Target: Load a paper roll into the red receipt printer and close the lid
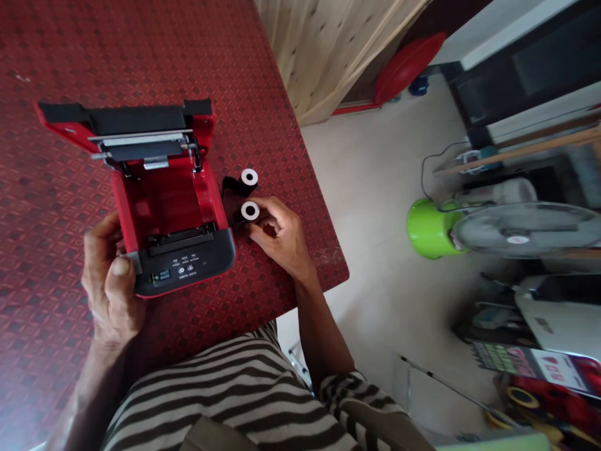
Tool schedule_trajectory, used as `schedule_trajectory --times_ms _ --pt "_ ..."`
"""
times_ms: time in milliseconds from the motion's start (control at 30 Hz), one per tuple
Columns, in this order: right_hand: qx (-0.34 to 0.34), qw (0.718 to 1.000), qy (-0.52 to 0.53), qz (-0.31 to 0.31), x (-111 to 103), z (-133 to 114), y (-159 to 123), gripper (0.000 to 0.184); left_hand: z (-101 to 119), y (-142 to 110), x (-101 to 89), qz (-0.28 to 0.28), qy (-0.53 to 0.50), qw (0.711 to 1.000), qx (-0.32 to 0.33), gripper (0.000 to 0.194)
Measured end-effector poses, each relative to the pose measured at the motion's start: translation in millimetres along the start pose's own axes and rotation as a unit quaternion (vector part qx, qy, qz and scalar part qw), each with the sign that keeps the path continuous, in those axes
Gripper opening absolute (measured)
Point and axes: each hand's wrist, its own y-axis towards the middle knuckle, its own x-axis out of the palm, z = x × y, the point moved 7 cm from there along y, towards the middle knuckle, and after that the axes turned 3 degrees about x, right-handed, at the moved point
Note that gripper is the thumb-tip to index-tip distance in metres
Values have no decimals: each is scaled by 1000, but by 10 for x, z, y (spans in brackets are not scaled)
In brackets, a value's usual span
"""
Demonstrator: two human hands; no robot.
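A red and black label printer (164, 207) sits on the table with its lid (136, 119) raised, so its red inner bay is exposed. My left hand (110, 275) grips the printer's front left corner, thumb on the dark front panel (188, 263) with its small screen and buttons. Beside the printer's right wall are two black ribbon rolls with white-ringed ends. My right hand (282, 235) has its thumb and fingers around the nearer ribbon roll (250, 212). The farther roll (249, 178) lies just beyond it, black ribbon trailing toward the printer.
The red patterned table (263, 94) ends at a rounded corner on the right. Wooden boards (323, 50) stand against its far right edge. On the floor are a green bucket (429, 228), a fan (521, 232) and a red basin-like object (406, 69).
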Motion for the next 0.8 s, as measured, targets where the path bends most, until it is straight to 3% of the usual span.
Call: schedule_trajectory --times_ms 100,200,267,400,533,700,800 --pt "37 998 42 -30 -127 5 14 50 -4 -3 -4 -6 4 1000 0 69" --pt "51 998 18 17 -360 26 130 27 -3 -5 0 -8 -6 1000 -2 69" --pt "28 997 -34 61 -450 27 267 23 -5 -5 1 -6 -7 1000 -1 69" --pt "0 996 -90 9 -227 87 563 48 -14 -3 -4 -12 -8 1000 7 65" --pt "-14 995 -98 -10 -77 69 681 30 5 -2 -13 -35 -17 999 10 63" --pt "-74 997 -13 14 -305 -366 544 35 56 -7 -20 -44 -32 999 0 62" --pt "-100 992 32 -72 -339 -818 397 38 5 -33 0 -54 -47 997 -25 62"
